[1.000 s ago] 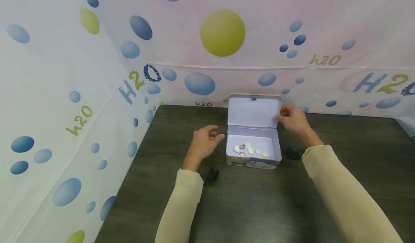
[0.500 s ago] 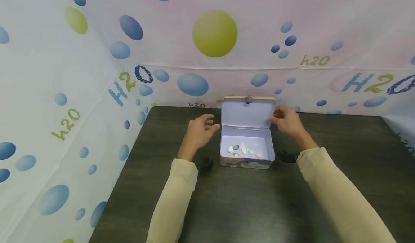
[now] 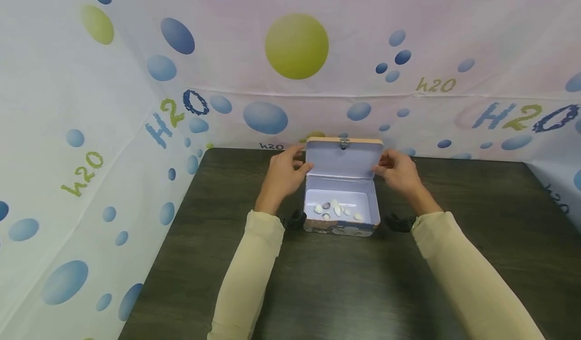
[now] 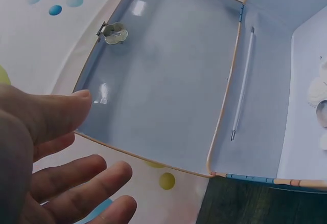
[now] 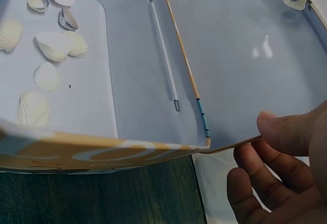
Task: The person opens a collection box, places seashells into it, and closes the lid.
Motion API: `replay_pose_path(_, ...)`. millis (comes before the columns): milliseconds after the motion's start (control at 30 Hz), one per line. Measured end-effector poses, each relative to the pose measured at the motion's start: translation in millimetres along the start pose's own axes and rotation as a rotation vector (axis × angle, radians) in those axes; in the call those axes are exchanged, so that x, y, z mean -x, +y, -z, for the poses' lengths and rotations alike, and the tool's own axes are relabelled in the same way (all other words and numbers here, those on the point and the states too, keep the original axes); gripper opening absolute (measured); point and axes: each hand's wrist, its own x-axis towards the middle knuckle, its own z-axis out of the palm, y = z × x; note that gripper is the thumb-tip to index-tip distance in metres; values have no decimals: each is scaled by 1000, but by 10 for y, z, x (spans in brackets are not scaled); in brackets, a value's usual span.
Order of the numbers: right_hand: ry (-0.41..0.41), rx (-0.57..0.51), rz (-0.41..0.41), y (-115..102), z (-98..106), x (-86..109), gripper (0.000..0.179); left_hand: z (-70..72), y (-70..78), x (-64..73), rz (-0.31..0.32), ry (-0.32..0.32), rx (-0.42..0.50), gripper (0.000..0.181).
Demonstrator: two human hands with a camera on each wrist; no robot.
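Note:
A hinged tin box (image 3: 340, 227) stands on the dark table with its lid (image 3: 343, 162) raised. White seashells (image 5: 47, 76), several of them, lie inside on the pale bottom. My right hand (image 3: 400, 172) pinches the lid's right edge, thumb on the inner face and fingers behind, as the right wrist view shows. At the lid's left edge is my left hand (image 3: 282, 176); its thumb overlaps the upper left corner in the left wrist view, while the fingers spread loosely outside. A metal clasp (image 4: 115, 33) hangs from the lid's free edge.
Behind the table (image 3: 336, 284) hangs a white sheet (image 3: 354, 32) printed with blue and green bubbles, which also runs down the left side. The raised lid stands close to it. Dark wrist devices (image 3: 296, 220) sit below both sleeves' cuffs.
My left hand has moved up and right to the lid's left edge. The lid has tilted slightly forward, with my right hand still pinching its right edge. The head view has shifted a little.

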Motion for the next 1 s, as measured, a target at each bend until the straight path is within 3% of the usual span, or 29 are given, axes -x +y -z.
replay_pose_path(233,7,-23,13,-6,-7,37,26,47,53,-71,-20,4,-16,55)
replay_pose_path(500,14,-20,-4,-7,-13,84,24,42,138,-104,-74,7,-117,46)
replay_pose_path(1000,44,0,-1,-14,-37,229,28,78,108,-7,-130,0,-137,31)
